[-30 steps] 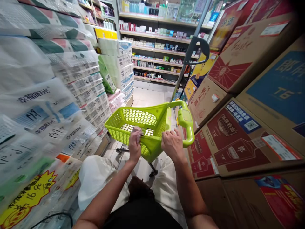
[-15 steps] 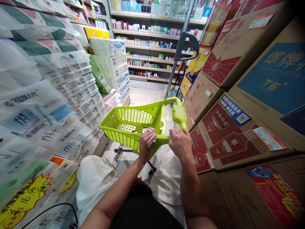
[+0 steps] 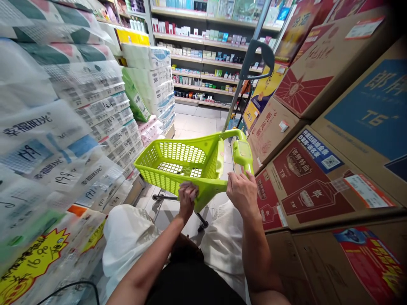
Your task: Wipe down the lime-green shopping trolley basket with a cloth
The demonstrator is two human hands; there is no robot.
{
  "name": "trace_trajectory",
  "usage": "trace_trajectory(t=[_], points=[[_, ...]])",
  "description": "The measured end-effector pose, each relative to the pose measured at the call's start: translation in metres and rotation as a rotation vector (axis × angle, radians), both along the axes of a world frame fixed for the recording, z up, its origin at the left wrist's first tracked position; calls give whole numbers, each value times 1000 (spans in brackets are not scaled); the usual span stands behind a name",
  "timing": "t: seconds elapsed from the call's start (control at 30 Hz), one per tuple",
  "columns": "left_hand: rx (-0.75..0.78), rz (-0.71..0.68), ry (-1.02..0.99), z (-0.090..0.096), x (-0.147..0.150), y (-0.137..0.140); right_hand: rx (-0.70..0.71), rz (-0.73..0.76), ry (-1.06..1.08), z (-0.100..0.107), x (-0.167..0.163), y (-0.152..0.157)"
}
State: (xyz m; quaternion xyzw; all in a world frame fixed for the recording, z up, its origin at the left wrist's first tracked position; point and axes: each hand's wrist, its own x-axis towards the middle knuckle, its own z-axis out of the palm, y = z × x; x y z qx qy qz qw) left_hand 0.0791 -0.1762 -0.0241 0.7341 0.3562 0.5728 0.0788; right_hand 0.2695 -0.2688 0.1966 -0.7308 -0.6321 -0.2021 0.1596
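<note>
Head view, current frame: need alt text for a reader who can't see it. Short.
A person's left hand presses a small cloth against the near rim of a lime-green wheeled shopping basket, while the right hand holds its handle. The narrow store aisle has wrapped tissue packs on the left and stacked cardboard boxes on the right.

Pale tiled floor (image 3: 193, 123) carrying a green wheeled basket cart (image 3: 181, 163), tissue packs (image 3: 95, 118) stacked left of it, cartons (image 3: 305, 169) right.

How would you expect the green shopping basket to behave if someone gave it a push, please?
The green shopping basket would probably roll easily, since it stands on small wheels. It looks light: perforated plastic walls, seemingly nothing inside. Held tilted by the right hand, it might tip if released.
</note>
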Motion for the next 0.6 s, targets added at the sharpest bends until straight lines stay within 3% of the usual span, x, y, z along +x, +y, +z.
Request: trace_trajectory(t=[0.2, 0.37, 0.5, 0.6], points=[[-46, -48, 135, -16, -23, 14, -38, 84, -5, 2, -22, 11], [-66, 162, -68, -18, -40, 29, -46, 117, -24, 2, -37, 24], [-162, 116, -83, -27, -45, 31, -28, 165, -13, 2, -47, 34], [-160, 191, -161, -27, -49, 39, -42, 182, -25, 2, -53, 41]])
